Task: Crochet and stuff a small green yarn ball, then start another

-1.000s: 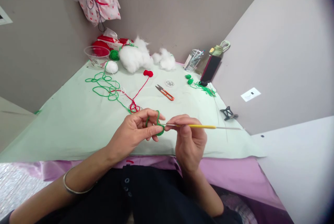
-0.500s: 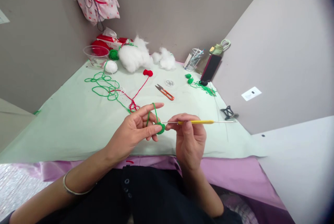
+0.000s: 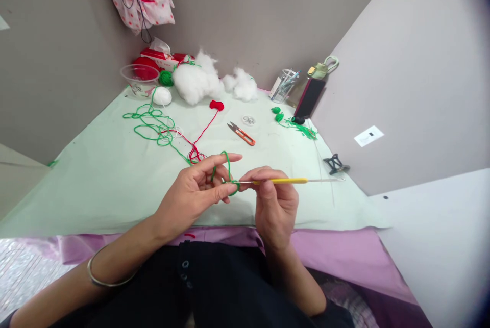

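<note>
My left hand (image 3: 199, 185) pinches a small green crocheted piece (image 3: 234, 188) between thumb and fingers. Green yarn (image 3: 228, 162) loops over its raised index finger. My right hand (image 3: 276, 203) grips the yellow handle of a crochet hook (image 3: 287, 181), held almost level. The hook's metal shaft reaches left to the green piece, and its tip lies at or in the stitches by my left thumb. Loose green yarn (image 3: 147, 119) lies in loops on the table to the left, near tangled red yarn (image 3: 196, 154).
Orange-handled snips (image 3: 242, 134) lie beyond my hands, with a small round clear case (image 3: 248, 120) and a red crocheted piece (image 3: 217, 106). White stuffing (image 3: 195, 80), a plastic tub (image 3: 140, 83), a pen cup (image 3: 284, 87) and a phone (image 3: 310, 98) stand farther back. A black stand (image 3: 336, 164) is right.
My right hand and the hook have moved a little left, and the shaft now overlaps the green piece up to my left thumb. My left hand is nearly still.
</note>
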Tool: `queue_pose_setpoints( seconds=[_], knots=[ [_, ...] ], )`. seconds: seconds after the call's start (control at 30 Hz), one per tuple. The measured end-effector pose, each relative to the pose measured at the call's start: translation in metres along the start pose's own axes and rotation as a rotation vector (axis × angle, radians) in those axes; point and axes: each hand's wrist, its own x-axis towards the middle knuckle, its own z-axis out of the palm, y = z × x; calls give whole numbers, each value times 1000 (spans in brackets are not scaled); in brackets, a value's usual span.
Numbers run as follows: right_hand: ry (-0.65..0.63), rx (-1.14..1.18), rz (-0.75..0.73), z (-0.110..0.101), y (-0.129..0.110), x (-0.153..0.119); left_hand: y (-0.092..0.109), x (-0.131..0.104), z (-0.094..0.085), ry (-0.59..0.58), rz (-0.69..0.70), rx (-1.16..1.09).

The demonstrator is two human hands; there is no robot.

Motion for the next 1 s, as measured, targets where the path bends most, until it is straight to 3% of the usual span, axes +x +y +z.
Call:
queue_pose_setpoints(
  seconds=[0.2,0.33,0.43,0.6,0.73,0.9,1.0],
  knots=[
    [-110,-151,-67,-2,-3,4,0,0,1,32,-59,-53],
    [-105,-265,-98,-4,-5,3,-3,1,1,36,-71,-50],
    [-53,-190,-77,-3,-2,3,-5,1,0,37,-63,-56],
    [44,77,95,0,3,9,-5,1,-1,51,-27,-90],
    [64,91,170,-1,2,12,-5,1,-2,40,-25,-95],
    [-21,11,60,-3,-5,12,-1,1,0,56,-46,-73],
    [-57,-162,-71,-4,-11,9,-1,0,3,95,-10,-33]
  ],
)
